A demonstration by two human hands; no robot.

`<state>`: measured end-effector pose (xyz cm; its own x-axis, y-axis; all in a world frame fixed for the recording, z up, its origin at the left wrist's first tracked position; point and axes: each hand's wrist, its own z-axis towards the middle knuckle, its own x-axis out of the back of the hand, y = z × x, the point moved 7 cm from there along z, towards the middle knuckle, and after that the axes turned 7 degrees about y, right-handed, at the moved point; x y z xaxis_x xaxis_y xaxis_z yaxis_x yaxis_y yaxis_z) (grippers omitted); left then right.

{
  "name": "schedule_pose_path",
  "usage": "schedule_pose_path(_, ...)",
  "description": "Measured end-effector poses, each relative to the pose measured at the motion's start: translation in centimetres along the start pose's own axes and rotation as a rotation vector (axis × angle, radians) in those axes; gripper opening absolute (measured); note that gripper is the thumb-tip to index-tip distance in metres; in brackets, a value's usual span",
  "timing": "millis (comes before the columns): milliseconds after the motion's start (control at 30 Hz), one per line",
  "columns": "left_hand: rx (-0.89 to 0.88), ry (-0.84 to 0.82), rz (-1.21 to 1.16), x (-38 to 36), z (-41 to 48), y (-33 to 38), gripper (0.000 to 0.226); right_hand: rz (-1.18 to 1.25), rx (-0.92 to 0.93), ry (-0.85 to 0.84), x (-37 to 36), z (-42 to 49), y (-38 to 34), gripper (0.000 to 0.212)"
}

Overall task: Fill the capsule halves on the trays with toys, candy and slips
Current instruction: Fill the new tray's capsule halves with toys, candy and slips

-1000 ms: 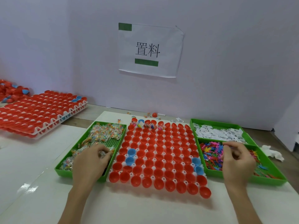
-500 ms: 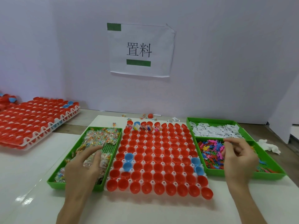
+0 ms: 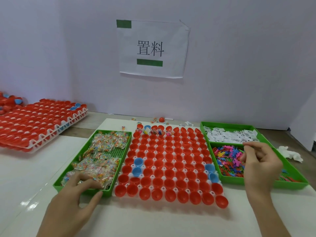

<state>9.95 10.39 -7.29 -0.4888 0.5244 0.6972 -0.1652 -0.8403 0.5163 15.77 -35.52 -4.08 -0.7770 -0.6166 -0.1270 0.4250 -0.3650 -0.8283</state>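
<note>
Now our left hand (image 3: 73, 200) rests, grip apart, on clear cellophane candy packets (image 3: 102, 151) in the near-left green plastic tray (image 3: 67, 170). Our right hand (image 3: 259, 165) curls over small coloured plastic toys (image 3: 227, 159); whether its grip holds one, we cannot tell. Between them sit the red and blue plastic capsule halves (image 3: 171, 161). We should pinch single pieces and fill row by row.

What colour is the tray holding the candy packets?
The candy tray is green; head view shows it.

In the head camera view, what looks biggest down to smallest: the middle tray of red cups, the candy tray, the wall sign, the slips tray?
1. Middle capsule tray.
2. Candy tray and wall sign look about alike; the sign hangs farther away, so unranked.
3. Slips tray, smallest, though it lies farther back.
</note>
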Motion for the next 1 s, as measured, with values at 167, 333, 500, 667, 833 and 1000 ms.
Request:
schedule_pose_path(167, -0.026, -0.056, -0.005, -0.9, -0.2, -0.4, 0.045, 0.012, -0.002, -0.023, -0.3, -0.2, -0.1, 0.014)
schedule_pose_path(333, -0.04, 0.003, 0.025, -1.3, -0.4, -0.9, 0.046, 0.031, -0.021, -0.045, -0.7, -0.5, -0.1, 0.015)
schedule_pose_path(500, 0.053, 0.113, -0.014, -1.5, -0.6, -1.6, 0.047, 0.033, 0.0, -0.075, -1.2, -1.0, -0.5, 0.018)
schedule_pose_path(667, 0.068, 0.166, -0.107, -0.1, 0.0, -2.0, 0.065, 0.027, 0.011, -0.103, -1.5, -1.4, -0.8, 0.031)
schedule_pose_path(833, -0.013, 0.211, -0.059, 1.8, 0.3, -1.2, 0.068, 0.023, 0.002, -0.15, -2.2, -2.1, -1.0, 0.024)
schedule_pose_path(1000, -0.11, 0.229, -0.032, 3.5, 0.7, 1.7, 0.05, 0.03, 0.021, -0.305, -4.0, -3.9, -3.0, 0.026)
